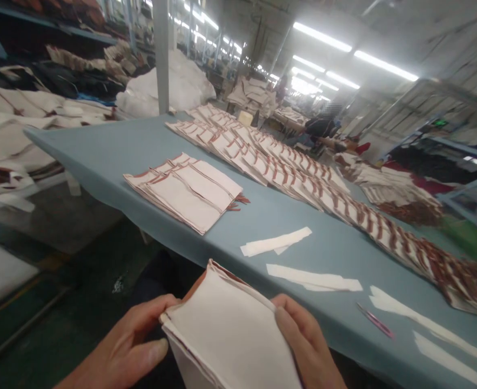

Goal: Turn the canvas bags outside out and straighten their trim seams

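Note:
Close in front of me is a cream sewn fabric piece (238,329) with brown trim along its top edges; its upper opening gapes slightly and shows a brown inside. At its left corner, my left hand (128,343) grips the edge, the thumb lying in front. My right hand (305,337) pinches the right edge between thumb and fingers. Just beyond the piece, a stack of similar cream pieces (197,197) with brown seams lies on the blue-green table (112,148).
Long overlapping rows of cream and brown pieces (270,162) run along the table's far side. Cream strips (311,278) and a pink thread snipper or tweezers-like tool (378,321) lie nearer. A metal post (162,59) stands behind. Farther back, a person (323,127) is at another table.

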Demonstrator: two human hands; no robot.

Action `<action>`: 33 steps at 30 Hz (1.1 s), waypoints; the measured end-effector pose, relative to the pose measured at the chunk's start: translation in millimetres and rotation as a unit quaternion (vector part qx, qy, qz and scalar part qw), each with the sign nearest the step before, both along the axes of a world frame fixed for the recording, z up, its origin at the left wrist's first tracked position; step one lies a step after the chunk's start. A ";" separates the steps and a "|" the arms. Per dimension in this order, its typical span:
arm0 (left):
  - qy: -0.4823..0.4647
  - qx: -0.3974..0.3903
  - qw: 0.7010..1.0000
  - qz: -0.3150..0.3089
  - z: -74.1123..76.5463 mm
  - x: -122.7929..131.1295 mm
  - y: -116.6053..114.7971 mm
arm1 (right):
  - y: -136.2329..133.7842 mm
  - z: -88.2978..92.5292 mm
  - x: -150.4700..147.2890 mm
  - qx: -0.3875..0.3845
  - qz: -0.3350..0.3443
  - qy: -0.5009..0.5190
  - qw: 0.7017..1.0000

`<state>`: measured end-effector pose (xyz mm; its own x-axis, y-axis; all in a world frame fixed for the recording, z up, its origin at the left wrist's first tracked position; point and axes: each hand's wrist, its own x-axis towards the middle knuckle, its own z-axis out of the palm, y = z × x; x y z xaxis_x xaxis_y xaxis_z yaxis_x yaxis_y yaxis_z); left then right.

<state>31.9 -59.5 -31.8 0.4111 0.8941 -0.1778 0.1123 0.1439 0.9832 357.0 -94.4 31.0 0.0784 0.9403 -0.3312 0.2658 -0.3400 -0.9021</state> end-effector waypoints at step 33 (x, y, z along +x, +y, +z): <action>0.093 0.080 0.991 -0.054 29.2 57.0 42.7 | -1.9 -61.6 -46.1 0.238 0.061 -0.127 0.961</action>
